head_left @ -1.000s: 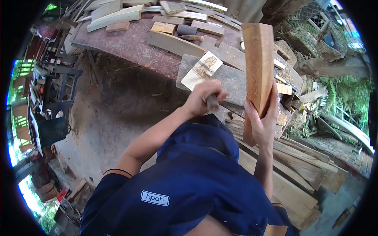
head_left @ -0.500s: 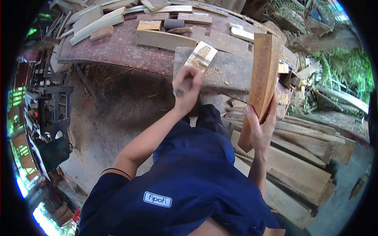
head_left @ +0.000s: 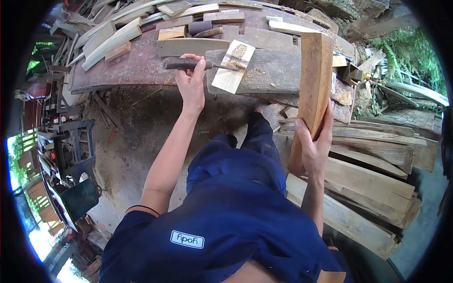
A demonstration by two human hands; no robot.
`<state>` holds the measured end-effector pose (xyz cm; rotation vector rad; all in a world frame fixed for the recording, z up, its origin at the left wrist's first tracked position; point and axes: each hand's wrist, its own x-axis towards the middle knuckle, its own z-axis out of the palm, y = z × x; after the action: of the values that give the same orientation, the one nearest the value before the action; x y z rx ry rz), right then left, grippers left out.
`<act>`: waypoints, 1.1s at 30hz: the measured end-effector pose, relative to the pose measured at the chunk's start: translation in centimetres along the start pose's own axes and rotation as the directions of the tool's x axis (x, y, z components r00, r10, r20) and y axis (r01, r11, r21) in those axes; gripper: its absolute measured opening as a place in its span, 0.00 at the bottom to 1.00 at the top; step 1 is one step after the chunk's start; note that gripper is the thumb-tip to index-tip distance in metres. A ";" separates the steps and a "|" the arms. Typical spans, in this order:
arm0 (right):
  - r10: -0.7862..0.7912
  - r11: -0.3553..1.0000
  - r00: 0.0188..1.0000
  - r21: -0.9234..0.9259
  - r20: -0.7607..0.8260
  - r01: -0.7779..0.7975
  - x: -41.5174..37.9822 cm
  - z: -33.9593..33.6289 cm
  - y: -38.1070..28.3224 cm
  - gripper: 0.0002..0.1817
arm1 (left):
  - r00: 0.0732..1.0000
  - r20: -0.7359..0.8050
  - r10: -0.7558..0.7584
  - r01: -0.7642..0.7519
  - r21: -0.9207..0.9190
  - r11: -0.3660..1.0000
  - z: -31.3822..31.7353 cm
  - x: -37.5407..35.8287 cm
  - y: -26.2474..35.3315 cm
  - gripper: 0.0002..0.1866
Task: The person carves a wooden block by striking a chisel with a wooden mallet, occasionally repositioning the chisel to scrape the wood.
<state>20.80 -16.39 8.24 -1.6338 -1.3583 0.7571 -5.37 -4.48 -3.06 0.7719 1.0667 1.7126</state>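
Observation:
My left hand point(head_left: 191, 92) is closed around the dark wooden handle of a chisel point(head_left: 180, 63), which lies nearly level. The blade points right, over a small pale wood piece point(head_left: 225, 81). A recess with shavings in it shows near the top of that piece, which rests on a thick grey board point(head_left: 278, 78) at the bench edge. In my right hand point(head_left: 315, 151) is a long brown wooden block point(head_left: 315, 75), held near its lower end with thumb and fingers on opposite sides. It stands roughly upright in view, right of the pale piece.
The reddish bench point(head_left: 118, 73) carries several offcuts, a dark grey cylinder point(head_left: 194, 28) and a long curved strip point(head_left: 113, 45). Stacked planks point(head_left: 368, 174) lie low on the right, beside my right arm. A green machine part point(head_left: 80, 200) stands at the left.
My left hand has moved left and slightly up from above the pale wood piece, and the chisel now shows sideways. The block in my right hand has barely moved.

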 end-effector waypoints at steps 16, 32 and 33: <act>-0.046 0.996 0.994 -0.070 0.095 0.053 4.1 -0.8 0.3 0.44 | 0.984 -0.153 -0.090 0.067 -0.145 0.987 -1.7 -0.1 1.5 0.06; 0.066 0.997 0.994 0.022 0.084 -0.068 4.0 -0.9 0.8 0.44 | 0.882 0.325 0.342 -0.471 0.567 0.676 3.3 -0.5 1.0 0.09; 0.051 0.999 0.996 0.011 0.079 -0.052 3.9 -0.8 0.9 0.44 | 0.855 0.390 0.341 -0.517 0.600 0.611 3.6 -0.4 1.1 0.09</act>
<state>22.79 -12.86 8.11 -1.6497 -1.3682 0.8673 -2.62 -3.92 -0.59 1.8106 1.4462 1.5130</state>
